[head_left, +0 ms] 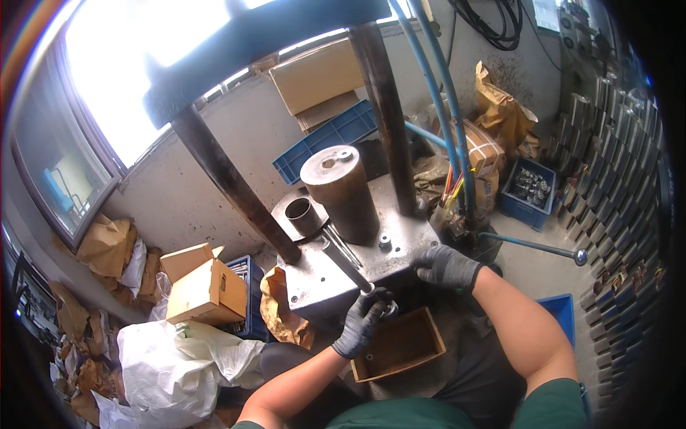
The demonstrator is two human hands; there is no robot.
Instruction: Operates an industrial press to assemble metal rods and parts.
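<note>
My left hand (359,327), in a dark grey glove, is closed around the lower end of a metal rod (346,266). The rod is slender and tilted, with a light collar and a ring-shaped end by my fingers. Its upper part reaches over the front of a steel press table (314,279). My right hand (450,269), gloved too, rests at the table's right front corner, fingers reaching left and seemingly holding nothing. On the table stand a thick steel cylinder (343,193), a short hollow tube (304,217), several thin rods (341,243) and a small bushing (385,242).
Two dark press columns (232,186) rise from the table. A wooden tray (400,347) sits below its front edge. To the left are a cardboard box (204,286) and white sacks (171,365). A blue lever (536,247), a parts bin (529,193) and stacked metal tubes (614,214) lie right.
</note>
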